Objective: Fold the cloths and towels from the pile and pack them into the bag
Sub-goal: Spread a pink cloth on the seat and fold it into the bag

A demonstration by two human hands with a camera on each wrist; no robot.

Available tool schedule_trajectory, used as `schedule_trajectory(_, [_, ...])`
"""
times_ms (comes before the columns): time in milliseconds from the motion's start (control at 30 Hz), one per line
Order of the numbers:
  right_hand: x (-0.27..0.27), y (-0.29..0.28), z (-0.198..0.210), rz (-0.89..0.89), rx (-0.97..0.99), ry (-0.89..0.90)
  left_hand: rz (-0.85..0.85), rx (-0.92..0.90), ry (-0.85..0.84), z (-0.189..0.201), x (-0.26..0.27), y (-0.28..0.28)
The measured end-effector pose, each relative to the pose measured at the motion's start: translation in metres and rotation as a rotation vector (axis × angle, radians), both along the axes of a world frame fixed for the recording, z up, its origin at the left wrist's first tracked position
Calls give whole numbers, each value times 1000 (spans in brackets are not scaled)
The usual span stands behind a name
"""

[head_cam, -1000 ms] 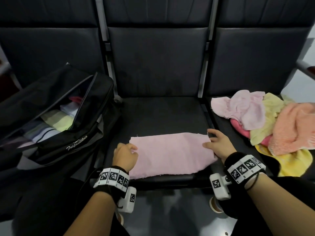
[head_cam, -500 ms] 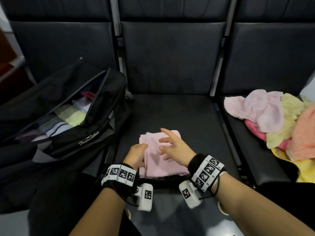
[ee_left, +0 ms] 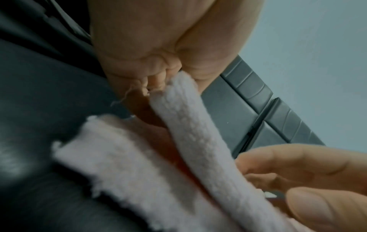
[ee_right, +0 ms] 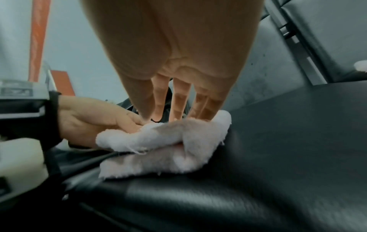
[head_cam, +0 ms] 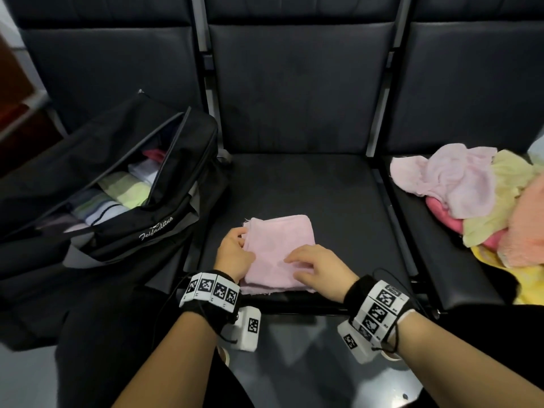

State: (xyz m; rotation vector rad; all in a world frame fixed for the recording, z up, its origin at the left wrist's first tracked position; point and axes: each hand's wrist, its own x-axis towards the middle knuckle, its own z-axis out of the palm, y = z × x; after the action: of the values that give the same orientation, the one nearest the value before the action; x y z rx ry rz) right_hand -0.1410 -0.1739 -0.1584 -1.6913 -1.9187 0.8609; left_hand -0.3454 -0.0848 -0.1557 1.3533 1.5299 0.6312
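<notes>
Item: folded pale-pink terry cloth (head_cam: 279,248), on the seat, long axis running away from the fingers. Left hand (head_cam: 234,254) pinches its left edge, apparently; right hand (head_cam: 319,267) rests flat on top. Open black bag (head_cam: 164,231) lies leftward, nearer the left hand.

Cloth on the middle seat, between bag and pile.
My folded cloth (head_cam: 279,248) lies near me; bag (head_cam: 123,201) left, pile (head_cam: 482,201) right.

folded cloth (head_cam: 279,248): pale pink, plain. bag (head_cam: 123,184): black, white script lettering; inside, light green, white and striped cloths. pile (head_cam: 482,201): pale pink, hot pink, pale yellow, peach, bright yellow. seat (head_cam: 309,187): black. wristbands (head_cam: 212,290): black-and-white square markers.
</notes>
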Motion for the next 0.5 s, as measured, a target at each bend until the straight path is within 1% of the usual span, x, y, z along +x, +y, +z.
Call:
schedule_trajectory(67, [-2, -2, -5, 66, 28, -105, 5, 28, 71, -3, -3, -2])
schedule_trajectory(200, [-4, -11, -13, 160, -9, -305, 0, 59, 169, -9, -6, -6])
schedule_trajectory(267, [-5, -16, -17, 196, -3, -409, -18, 91, 278, -9, -7, -8])
schedule_trajectory(333, [-7, -18, -19, 199, 22, -450, -51, 158, 406, -6, -10, -11])
schedule_trajectory(400, [-10, -18, -20, 176, 59, -457, -149, 259, 412, -2, -8, -16])
schedule_trajectory(433, [-12, -17, -22, 165, 78, -460, -237, 294, 391, 0, -6, -20])
schedule_trajectory(500, [-14, -16, -22, 148, 89, -451, -439, 274, 401, 1, 2, -30])
